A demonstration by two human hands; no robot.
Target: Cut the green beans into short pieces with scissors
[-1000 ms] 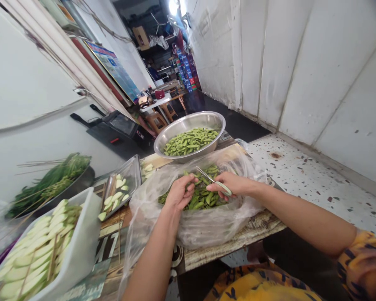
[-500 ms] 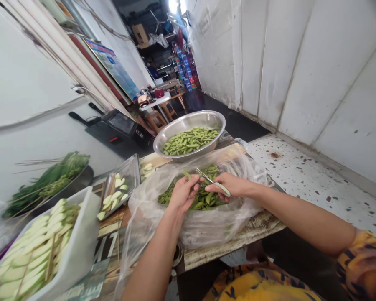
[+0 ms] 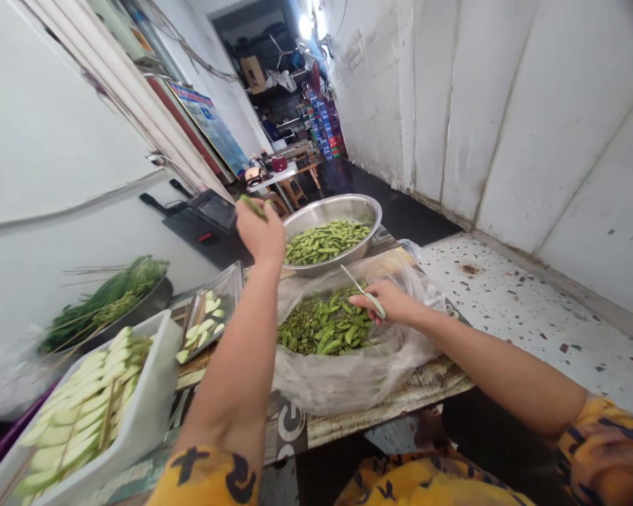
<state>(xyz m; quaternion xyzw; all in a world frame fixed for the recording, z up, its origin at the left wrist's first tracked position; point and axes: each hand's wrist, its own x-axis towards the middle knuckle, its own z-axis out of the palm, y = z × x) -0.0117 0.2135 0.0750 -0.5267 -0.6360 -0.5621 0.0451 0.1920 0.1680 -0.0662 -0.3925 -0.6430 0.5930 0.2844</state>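
My left hand [image 3: 262,228] is raised beside the left rim of a wide metal bowl [image 3: 377,211], its fingers closed on green pods [image 3: 253,206]; how many it holds I cannot tell. Many edamame pods [image 3: 330,239] lie inside that bowl. Lower down, my right hand [image 3: 387,301] grips a pair of scissors [image 3: 373,304] with pale green handles, the blades pointing up and left. Beneath the scissors, a clear plastic bag [image 3: 321,376] lies spread open with more edamame pods [image 3: 342,330] in it.
At left stand a white tub [image 3: 155,393] of skewered pale green slices, a metal tray [image 3: 235,284] with cut pieces, and a dark basin [image 3: 161,299] of leafy greens. The wooden table's edge [image 3: 390,411] runs close to me. A white wall [image 3: 506,119] rises at right.
My left hand has gone from beside the scissors over the bag up and left to the bowl's rim, carrying pods. My right hand stays above the bag with the scissors.
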